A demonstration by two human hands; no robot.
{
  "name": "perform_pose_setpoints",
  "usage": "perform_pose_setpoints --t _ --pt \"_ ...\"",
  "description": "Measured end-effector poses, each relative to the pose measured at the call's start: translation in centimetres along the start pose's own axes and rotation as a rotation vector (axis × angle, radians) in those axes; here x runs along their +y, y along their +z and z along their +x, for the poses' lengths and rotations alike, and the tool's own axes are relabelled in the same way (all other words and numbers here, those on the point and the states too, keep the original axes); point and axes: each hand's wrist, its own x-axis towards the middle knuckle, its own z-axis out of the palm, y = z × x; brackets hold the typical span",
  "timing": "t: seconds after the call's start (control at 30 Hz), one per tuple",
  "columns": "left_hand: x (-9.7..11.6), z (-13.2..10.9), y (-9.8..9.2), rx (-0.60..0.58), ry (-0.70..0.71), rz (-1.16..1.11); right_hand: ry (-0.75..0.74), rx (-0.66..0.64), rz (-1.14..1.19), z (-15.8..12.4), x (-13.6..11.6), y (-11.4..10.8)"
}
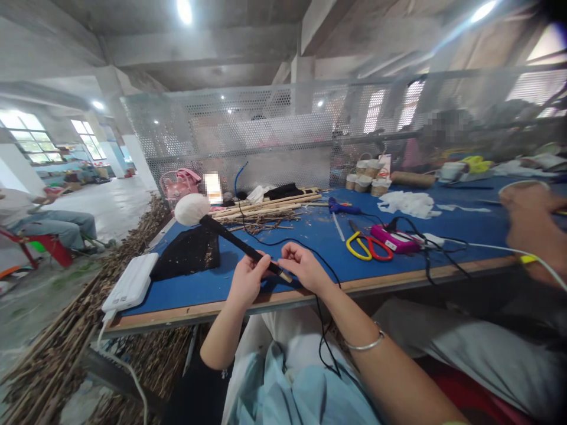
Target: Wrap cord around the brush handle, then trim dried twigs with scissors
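Note:
My left hand is closed around a stick wrapped in black, thumb on top, near its lower end. A round white head tops the stick, which tilts up to the left over the table. Pale bare wood shows at the lower tip. Close beside that tip, my right hand has its fingers curled together; whatever may be between them is hidden. A piece of black cloth lies under the white head. To the right are scissors with one yellow and one red handle.
The blue tabletop holds a white power bank, bare sticks, a blue glue gun, a purple power strip and white strips. Black cables cross it. A co-worker's arm is at right; mesh stands behind.

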Motion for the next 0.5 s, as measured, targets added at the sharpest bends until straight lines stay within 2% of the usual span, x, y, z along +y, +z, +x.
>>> perform_pose_setpoints --t 0.17,0.4,0.5 --pt "-0.14 0.1 -0.26 0.043 -0.016 -0.063 -0.048 -0.136 0.049 -0.09 0.24 -0.43" --pt "-0.16 0.05 -0.15 0.005 -0.012 -0.052 -0.034 -0.163 -0.086 -0.1 0.19 -0.21" --pt "-0.11 0.01 -0.17 -0.002 -0.008 -0.053 -0.018 -0.152 -0.054 -0.16 -0.06 -0.24"
